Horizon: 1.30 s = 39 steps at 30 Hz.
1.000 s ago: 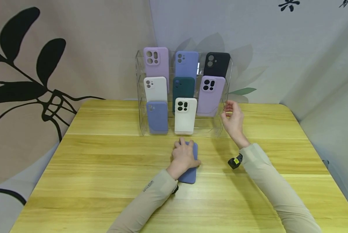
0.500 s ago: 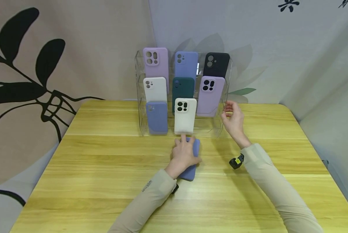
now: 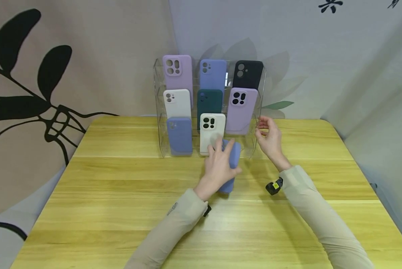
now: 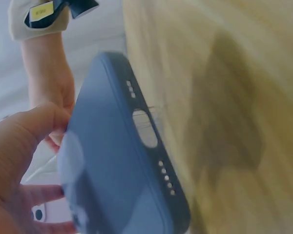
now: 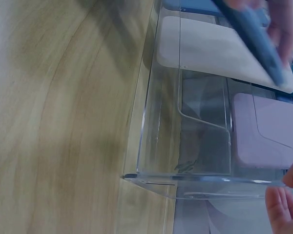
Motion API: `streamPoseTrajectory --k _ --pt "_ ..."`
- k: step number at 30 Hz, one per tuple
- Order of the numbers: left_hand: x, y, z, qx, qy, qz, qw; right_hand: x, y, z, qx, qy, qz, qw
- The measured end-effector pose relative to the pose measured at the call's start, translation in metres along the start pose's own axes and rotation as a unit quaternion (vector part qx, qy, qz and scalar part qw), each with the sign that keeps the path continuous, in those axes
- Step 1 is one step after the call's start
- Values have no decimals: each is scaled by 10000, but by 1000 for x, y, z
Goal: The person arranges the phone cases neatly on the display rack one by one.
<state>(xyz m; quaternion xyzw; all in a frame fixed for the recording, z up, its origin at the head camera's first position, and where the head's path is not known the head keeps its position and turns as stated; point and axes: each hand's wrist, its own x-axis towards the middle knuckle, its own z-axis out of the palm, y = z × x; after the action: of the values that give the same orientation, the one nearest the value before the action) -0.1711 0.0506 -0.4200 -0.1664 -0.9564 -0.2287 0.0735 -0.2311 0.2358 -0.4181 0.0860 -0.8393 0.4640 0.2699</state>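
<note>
My left hand (image 3: 217,170) grips a blue phone case (image 3: 235,155), thumb on one side and fingers on the other. The case is tilted above the table, in front of the clear rack's lower right part; its port-cutout edge shows in the left wrist view. My right hand (image 3: 269,140) is at the right side of the clear tiered rack (image 5: 219,179), pinching its edge between thumb and fingers. A white case (image 3: 212,130) stands in the front row's middle, beside a blue case (image 3: 179,136). The front row's right compartment shows no case.
Behind the front row stand a white case (image 3: 177,102), a dark green case (image 3: 210,102) and a lilac case (image 3: 242,112). The back row holds a lilac case (image 3: 184,80), a blue case (image 3: 212,73) and a black case (image 3: 248,74). Beneath is a wooden table (image 3: 120,209).
My left hand has slid the blue case forward along the table, then raised and tilted it, moving it right toward the rack. The right hand has stayed at the rack's side.
</note>
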Motion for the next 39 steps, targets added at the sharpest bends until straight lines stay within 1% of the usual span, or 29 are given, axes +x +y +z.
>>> streamPoseTrajectory --k 6,10,12,15,17,19,22,24,29,34,37,39 --pt "20 9 -8 6 711 288 9971 0 3 0 50 -38 81 9999" --pt "32 13 -11 -148 1172 574 9913 0 4 -1 63 -92 72 9999" --pt "39 14 -13 -175 1487 785 9856 0 5 -1 82 -109 60 9999" --pt "51 16 -15 -87 2057 1064 9728 1 6 -1 98 -166 33 9998" --pt "60 17 -17 -48 2372 1175 9643 1 6 -1 107 -202 20 9997" --pt "68 19 -18 -45 2563 1218 9589 1 6 -2 86 -254 25 9996" --pt "78 23 -17 -81 2665 1250 9557 1 7 -4 174 -336 105 9992" --pt "83 25 -14 -94 2690 1251 9549 1 7 -5 260 -398 206 9987" --pt "92 29 0 64 2781 1281 9519 0 9 -9 548 -541 479 9959" --pt "95 29 14 289 2923 1236 9479 -2 -6 -13 1031 -673 700 9899" --pt "94 29 21 363 2936 1127 9486 -4 -16 -15 1211 -658 774 9874" --pt "93 30 26 421 2919 1026 9500 -5 -15 -15 1319 -596 790 9863"
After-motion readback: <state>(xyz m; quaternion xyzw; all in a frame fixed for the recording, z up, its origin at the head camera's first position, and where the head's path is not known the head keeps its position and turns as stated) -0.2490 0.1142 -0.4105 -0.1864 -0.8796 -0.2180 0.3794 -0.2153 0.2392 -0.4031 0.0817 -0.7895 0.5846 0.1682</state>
